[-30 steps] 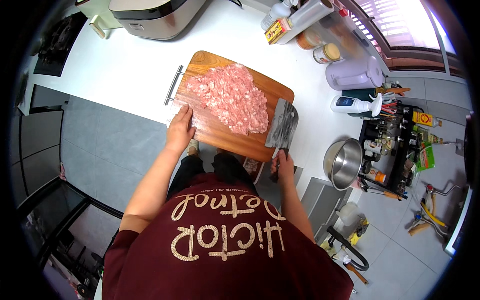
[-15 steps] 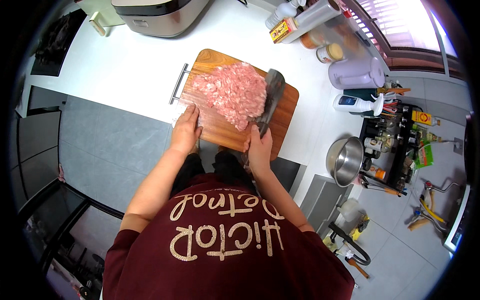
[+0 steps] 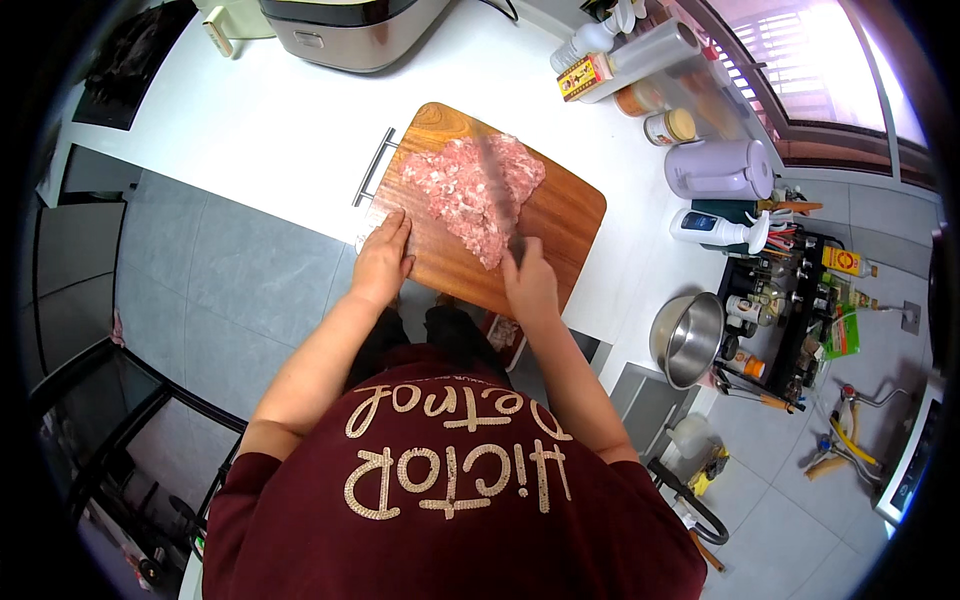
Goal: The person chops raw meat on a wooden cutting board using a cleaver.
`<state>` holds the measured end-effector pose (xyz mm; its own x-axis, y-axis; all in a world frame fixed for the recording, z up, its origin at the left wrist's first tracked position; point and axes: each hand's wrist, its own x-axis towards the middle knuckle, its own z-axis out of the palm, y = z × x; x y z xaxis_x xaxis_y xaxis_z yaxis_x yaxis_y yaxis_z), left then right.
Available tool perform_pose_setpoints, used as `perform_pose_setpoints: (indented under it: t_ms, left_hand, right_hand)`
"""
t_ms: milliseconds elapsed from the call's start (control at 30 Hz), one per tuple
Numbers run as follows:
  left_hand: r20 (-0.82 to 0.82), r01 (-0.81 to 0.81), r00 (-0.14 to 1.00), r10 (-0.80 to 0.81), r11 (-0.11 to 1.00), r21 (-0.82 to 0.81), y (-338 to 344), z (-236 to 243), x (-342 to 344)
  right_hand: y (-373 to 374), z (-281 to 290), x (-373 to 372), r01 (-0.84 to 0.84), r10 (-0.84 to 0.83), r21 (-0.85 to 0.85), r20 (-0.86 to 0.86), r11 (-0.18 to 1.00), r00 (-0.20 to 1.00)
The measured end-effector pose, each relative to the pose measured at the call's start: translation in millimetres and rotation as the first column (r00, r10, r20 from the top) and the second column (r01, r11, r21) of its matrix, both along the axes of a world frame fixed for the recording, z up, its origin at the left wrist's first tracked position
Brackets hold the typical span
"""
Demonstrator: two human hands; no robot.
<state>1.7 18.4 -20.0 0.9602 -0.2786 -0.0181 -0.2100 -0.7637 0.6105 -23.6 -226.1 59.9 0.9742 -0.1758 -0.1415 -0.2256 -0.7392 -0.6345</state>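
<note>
A spread-out mound of pink minced meat [image 3: 465,195] lies on a wooden cutting board [image 3: 560,225] on the counter. My right hand [image 3: 532,282] grips the dark handle of a cleaver [image 3: 494,180] at the board's near side. Its blade, smeared by motion, is seen edge-on across the meat; whether it touches the meat I cannot tell. At the board's near left corner rests my left hand [image 3: 382,262], its fingers stretched out flat on the wood and holding nothing. The board's metal handle [image 3: 375,167] sticks out on its left side.
A steel bowl [image 3: 688,340] stands right of the board, near the sink. Along the right wall are a lilac jug [image 3: 718,170], a white spray bottle [image 3: 717,229] and a rack of seasonings [image 3: 770,300]. A rice cooker [image 3: 352,35] sits at the far side.
The cleaver has gone from the meat's right edge to over its middle, its blade turning from broadside to edge-on. My left hand stays on the board's corner. The whole view has shifted slightly.
</note>
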Motion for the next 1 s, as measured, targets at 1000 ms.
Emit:
perform_pose_setpoints:
  t_ms: [1000]
  left_hand:
    - [-0.010, -0.014, 1.000, 0.014, 1.000, -0.009, -4, 3, -4]
  right_hand:
    - [-26, -1, 14, -0.112, 0.096, -0.073, -0.186, 0.991, 0.978]
